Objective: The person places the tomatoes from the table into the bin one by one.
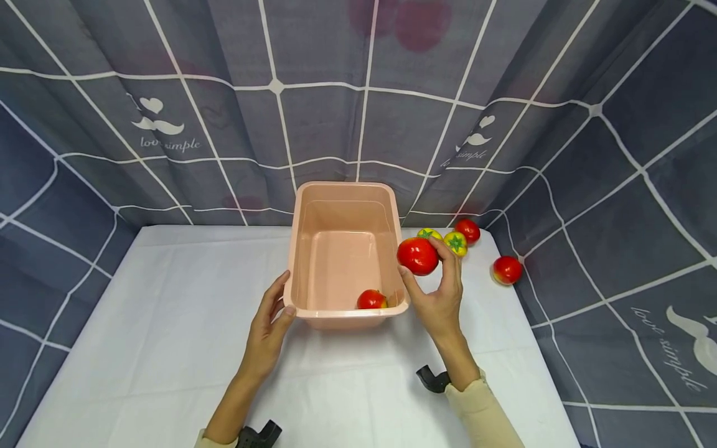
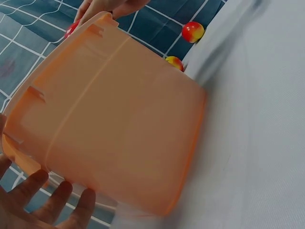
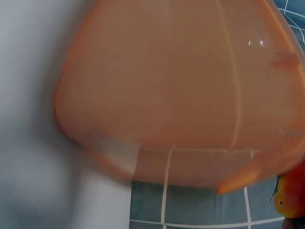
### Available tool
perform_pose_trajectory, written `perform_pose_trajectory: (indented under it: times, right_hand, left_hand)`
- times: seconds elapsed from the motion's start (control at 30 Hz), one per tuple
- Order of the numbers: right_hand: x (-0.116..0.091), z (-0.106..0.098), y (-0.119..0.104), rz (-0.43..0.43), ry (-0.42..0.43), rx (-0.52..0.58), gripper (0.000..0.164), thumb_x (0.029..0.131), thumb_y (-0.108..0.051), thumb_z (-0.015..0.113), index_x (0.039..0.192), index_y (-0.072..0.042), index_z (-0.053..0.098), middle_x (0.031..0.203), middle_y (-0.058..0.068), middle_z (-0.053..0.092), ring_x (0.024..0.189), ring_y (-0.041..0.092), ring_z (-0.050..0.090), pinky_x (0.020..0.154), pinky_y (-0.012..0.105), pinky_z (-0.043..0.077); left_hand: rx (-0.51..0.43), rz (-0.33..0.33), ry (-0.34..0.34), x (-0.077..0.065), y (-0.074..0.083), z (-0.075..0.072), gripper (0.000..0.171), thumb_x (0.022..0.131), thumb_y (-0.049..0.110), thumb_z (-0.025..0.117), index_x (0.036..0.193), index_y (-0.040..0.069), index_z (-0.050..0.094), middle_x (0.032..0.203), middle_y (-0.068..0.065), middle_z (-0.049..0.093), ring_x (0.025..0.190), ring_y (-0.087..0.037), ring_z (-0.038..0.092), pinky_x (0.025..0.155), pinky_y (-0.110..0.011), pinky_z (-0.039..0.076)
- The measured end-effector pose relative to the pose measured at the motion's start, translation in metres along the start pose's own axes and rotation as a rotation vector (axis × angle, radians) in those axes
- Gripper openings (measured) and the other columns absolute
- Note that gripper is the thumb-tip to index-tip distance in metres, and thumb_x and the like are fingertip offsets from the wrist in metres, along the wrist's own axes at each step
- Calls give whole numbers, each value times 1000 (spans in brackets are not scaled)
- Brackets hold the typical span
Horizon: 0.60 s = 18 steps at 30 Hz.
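Observation:
Near the front right corner of a pale pink plastic bin (image 1: 305, 249), my right hand (image 1: 442, 298) holds a red tomato (image 1: 417, 256) between thumb and fingers, level with the right rim. In the right wrist view the held tomato (image 3: 289, 193) shows only at the right edge, with a yellow patch. My left hand (image 1: 266, 333) holds the bin's front left corner, thumb at the front rim and fingers along the left side. Spread fingers (image 2: 59, 202) show beside the bin wall in the left wrist view. Inside the bin, another red tomato (image 1: 371, 299) lies against the front wall.
Right of the bin, two yellow-green tomatoes with green tops (image 1: 456, 244) and a red tomato (image 1: 467, 231) sit close together. One more red tomato (image 1: 506, 270) lies by the table's right edge. Grey checked curtains (image 1: 319, 124) enclose the white-covered table (image 1: 185, 311) at the back and sides.

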State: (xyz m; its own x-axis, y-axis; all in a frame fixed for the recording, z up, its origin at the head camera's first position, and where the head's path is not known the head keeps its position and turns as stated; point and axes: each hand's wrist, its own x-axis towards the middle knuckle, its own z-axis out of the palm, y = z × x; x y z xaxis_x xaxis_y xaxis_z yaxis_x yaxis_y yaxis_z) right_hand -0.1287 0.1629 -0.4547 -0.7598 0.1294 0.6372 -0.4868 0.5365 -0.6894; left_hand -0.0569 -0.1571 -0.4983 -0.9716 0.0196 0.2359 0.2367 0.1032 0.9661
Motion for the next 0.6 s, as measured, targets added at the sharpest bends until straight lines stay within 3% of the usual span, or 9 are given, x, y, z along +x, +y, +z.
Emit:
perform_pose_trajectory:
  times: [0.23, 0.47, 0.6]
  right_hand:
    - [-1, 8, -9, -65, -21, 65, 82, 81, -12, 93, 154, -11, 54, 154, 11, 59, 142, 24, 56, 121, 21, 47]
    - [-9, 12, -15, -155, -51, 105, 79, 80, -10, 92, 150, -4, 57, 151, 15, 62, 141, 30, 57, 122, 24, 48]
    - [-15, 16, -18, -177, -71, 123, 76, 80, -11, 92, 148, -3, 59, 148, 16, 64, 138, 32, 58, 119, 23, 50]
  left_hand:
    - [-11, 0, 0, 0, -2, -1, 64, 112, 5, 52, 170, 21, 33, 175, -6, 33, 146, -10, 53, 108, -13, 53]
    - [-10, 1, -1, 0, 0, 0, 64, 112, 5, 53, 170, 22, 33, 176, -4, 33, 148, -22, 52, 108, -13, 52]
    - [-5, -1, -3, 0, 0, 0, 64, 112, 6, 53, 170, 23, 33, 176, -3, 33, 148, -23, 52, 108, -13, 52]
